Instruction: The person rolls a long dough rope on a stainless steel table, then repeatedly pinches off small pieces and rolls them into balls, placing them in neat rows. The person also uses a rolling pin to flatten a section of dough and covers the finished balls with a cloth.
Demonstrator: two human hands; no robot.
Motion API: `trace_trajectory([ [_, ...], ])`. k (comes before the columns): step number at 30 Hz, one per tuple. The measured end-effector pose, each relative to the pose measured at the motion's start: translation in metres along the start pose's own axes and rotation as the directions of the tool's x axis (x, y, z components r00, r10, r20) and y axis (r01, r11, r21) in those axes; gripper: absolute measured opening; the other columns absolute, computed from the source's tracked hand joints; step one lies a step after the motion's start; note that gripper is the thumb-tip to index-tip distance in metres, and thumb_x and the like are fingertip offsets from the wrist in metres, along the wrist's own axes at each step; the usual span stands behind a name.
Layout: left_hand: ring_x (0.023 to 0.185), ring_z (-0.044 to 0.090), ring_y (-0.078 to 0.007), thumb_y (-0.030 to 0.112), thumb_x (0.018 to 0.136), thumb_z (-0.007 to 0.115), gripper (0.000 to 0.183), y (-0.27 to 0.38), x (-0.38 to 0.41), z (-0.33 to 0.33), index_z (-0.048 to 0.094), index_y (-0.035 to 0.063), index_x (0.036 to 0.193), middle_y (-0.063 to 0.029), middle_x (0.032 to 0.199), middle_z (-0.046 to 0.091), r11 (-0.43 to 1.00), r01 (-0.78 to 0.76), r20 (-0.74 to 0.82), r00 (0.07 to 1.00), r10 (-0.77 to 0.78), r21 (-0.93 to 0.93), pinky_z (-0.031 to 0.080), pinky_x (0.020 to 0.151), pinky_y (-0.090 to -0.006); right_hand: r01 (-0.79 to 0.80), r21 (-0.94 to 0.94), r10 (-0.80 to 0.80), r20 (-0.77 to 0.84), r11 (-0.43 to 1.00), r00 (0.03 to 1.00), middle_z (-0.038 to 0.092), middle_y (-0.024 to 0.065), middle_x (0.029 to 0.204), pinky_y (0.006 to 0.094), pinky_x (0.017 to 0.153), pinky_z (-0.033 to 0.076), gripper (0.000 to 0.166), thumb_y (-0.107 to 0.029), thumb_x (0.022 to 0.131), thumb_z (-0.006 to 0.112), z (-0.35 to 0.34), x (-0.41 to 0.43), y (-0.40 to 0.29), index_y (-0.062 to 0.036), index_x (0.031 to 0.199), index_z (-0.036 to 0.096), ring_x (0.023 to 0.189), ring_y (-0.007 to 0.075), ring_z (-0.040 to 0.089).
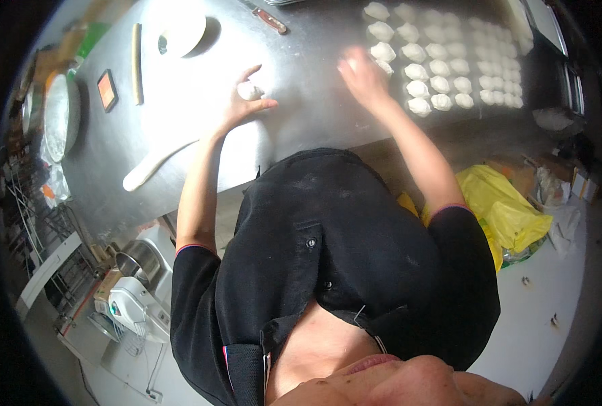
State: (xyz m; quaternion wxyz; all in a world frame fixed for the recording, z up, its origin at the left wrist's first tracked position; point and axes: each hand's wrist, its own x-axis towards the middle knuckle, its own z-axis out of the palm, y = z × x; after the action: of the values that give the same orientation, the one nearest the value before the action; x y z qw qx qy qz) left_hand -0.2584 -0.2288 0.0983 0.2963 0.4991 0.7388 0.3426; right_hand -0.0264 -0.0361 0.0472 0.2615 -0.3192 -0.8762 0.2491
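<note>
My left hand [235,109] is over the steel table with thumb and forefinger spread. A rounded end of white dough [251,91] shows between them, and the other fingers appear curled around it. A long dough roll [154,165] runs along the table toward my left wrist; whether it joins the dough in the hand is hidden. My right hand [367,78] is blurred beside the left edge of the rows of dough pieces [416,72]. Something pale shows at its fingers, but the blur hides whether it is held. The pieces are small, white and lumpy, set out in several rows.
On the steel table [311,101] lie a knife with a brown handle [270,20], a rolling pin [137,63], a white bowl [184,33] and a small dark-framed device [106,90]. A large metal bowl [61,116] stands left. Below are a mixer [133,304] and yellow bags [504,208].
</note>
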Motion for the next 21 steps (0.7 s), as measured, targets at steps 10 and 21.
trace_trajectory([
  [10,0.111,0.056,-0.0292,0.006,0.07,0.08,0.115,-0.016,0.006,0.039,-0.001,0.0134,0.152,-0.0214,0.136,0.04,0.998,0.068,0.073,0.995,-0.069,0.014,0.05,0.094,-0.0426,0.106,-0.45,-0.132,-0.027,0.887,0.991,0.043,0.0144,0.118,0.0396,0.08,0.049,0.045,-0.032,0.081,0.072,-0.027,-0.063,0.021,-0.0124,0.119,0.06,0.104,0.0297,0.049],
  [21,0.112,0.056,-0.0349,0.023,0.064,0.085,0.087,-0.052,-0.01,0.05,0.04,0.0075,0.136,-0.0242,0.128,0.051,0.989,-0.091,-0.178,0.978,0.111,0.119,0.046,0.093,-0.0457,-0.493,0.693,0.137,0.503,0.526,0.854,0.064,0.0063,0.096,0.0312,0.075,0.052,0.035,-0.022,0.083,0.071,0.121,-0.018,-0.075,-0.0049,0.111,0.058,0.088,0.0138,0.06],
])
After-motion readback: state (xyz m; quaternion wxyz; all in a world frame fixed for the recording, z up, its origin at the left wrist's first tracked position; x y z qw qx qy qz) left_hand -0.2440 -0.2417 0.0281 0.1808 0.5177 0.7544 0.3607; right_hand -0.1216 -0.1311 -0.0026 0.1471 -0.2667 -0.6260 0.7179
